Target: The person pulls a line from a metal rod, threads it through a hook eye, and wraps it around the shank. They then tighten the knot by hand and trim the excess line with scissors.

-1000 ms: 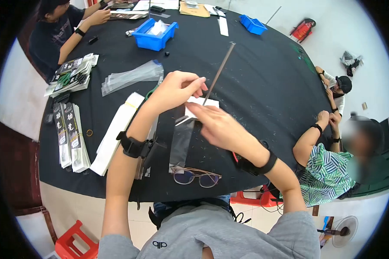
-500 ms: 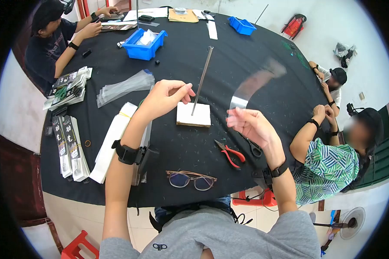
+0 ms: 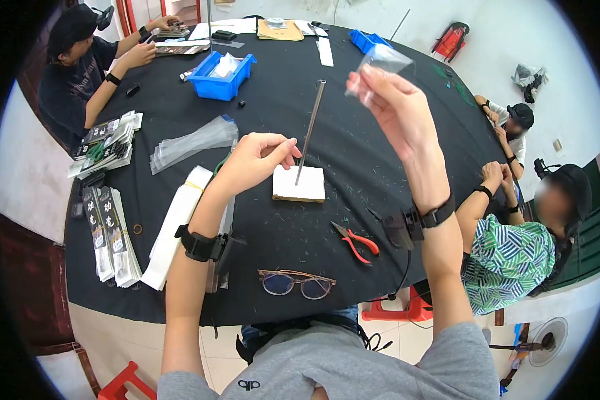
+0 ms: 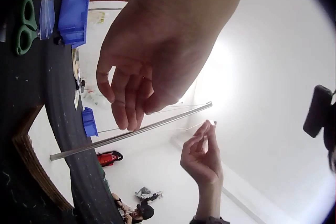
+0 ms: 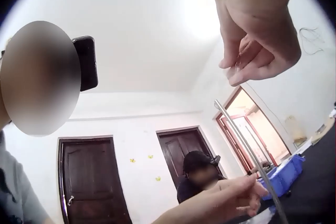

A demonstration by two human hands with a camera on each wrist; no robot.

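Observation:
A thin metal rod [image 3: 311, 127] stands on a white-topped block [image 3: 313, 183] on the black table. My right hand [image 3: 407, 110] is raised to the right of the rod's upper end, pinching a clear plastic sleeve [image 3: 393, 59] between thumb and fingers. Most of the sleeve extends beyond the fingertips and looks bent. My left hand [image 3: 260, 160] hovers just left of the rod, its fingers loosely curled. In the left wrist view, the left hand [image 4: 147, 66] shows nothing between its fingers, and the rod [image 4: 131, 132] passes close by the fingertips.
Red-handled pliers [image 3: 360, 243] and eyeglasses [image 3: 293, 283] lie near the front edge. At left are banded white strips [image 3: 173, 233], printed packets [image 3: 110, 233] and a fan of clear sleeves [image 3: 193, 143]. A blue bin [image 3: 222, 77] stands beyond. Other people sit around the table.
My right hand has left the block with the clear sleeve, swung right, then risen to the rod's top level. The sleeve no longer lies in front of the block. The left hand has stayed beside the rod.

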